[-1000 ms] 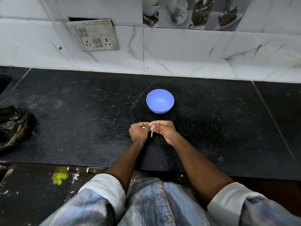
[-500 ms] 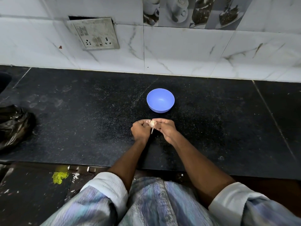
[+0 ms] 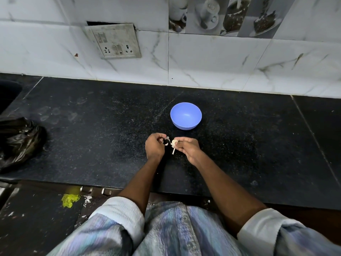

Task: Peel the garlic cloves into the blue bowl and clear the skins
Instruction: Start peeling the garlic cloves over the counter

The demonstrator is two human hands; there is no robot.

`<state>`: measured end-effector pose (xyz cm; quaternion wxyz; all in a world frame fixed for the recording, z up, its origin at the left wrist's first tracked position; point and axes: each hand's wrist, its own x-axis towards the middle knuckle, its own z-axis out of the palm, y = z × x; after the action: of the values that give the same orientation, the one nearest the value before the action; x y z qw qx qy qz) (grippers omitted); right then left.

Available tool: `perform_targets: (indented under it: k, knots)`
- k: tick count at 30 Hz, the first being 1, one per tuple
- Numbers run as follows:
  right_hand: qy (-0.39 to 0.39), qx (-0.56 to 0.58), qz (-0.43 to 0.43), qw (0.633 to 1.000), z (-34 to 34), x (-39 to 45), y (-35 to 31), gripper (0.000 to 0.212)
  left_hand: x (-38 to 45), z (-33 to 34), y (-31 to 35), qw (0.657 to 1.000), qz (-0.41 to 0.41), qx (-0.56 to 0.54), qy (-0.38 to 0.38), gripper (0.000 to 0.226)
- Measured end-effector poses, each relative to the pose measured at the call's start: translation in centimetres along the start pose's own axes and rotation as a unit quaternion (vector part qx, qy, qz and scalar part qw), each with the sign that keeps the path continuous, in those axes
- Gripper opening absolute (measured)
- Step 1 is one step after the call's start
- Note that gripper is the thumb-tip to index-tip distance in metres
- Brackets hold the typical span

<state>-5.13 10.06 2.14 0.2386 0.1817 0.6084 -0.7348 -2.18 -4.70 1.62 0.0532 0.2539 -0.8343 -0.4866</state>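
The blue bowl [image 3: 185, 115] stands on the black countertop [image 3: 110, 141], and nothing shows inside it. Just in front of it, my right hand [image 3: 188, 148] pinches a pale garlic piece [image 3: 174, 143] with a thin stem hanging down from it. My left hand [image 3: 155, 145] sits a short gap to the left and pinches a torn piece of papery garlic skin [image 3: 167, 141] between thumb and fingers. Both hands hover low over the counter, fingers curled.
A crumpled black plastic bag [image 3: 18, 141] lies at the counter's left end. A white tiled wall with a switch and socket plate [image 3: 115, 41] rises behind the bowl. The counter's front edge runs just below my forearms.
My hands were pressed together around the garlic; now they have drawn apart, the left pulling a piece of skin away to the left while the right keeps the garlic.
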Motion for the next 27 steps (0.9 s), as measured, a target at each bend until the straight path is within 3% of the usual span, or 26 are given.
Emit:
perform_targets:
  k: [5,7,11,16,23,27]
  knots:
    - [0.000,0.000,-0.014,1.000,0.1,0.1,0.2,0.031,-0.3,0.0,-0.3,0.999,0.050,0.018,-0.004,0.011]
    - [-0.019,0.012,-0.017,1.000,0.1,-0.2,0.2,0.029,-0.6,0.2,-0.2,0.998,0.054,-0.031,-0.026,0.014]
    - [-0.033,0.050,-0.018,0.998,-0.2,-0.7,0.2,0.029,-1.6,1.1,0.1,0.981,-0.037,-0.178,-0.071,0.015]
    - [-0.012,0.060,-0.015,0.998,-1.1,-0.9,0.0,0.030,-2.8,2.2,0.5,0.954,-0.089,-0.281,-0.056,0.014]
    - [0.025,0.091,-0.006,0.996,-1.3,-1.3,0.0,0.026,-4.4,3.9,2.3,0.989,-0.032,-0.134,0.044,0.013]
    - [0.040,0.088,-0.003,0.995,-1.5,-1.6,0.1,0.028,-4.6,4.2,2.5,0.989,-0.049,-0.122,0.063,0.015]
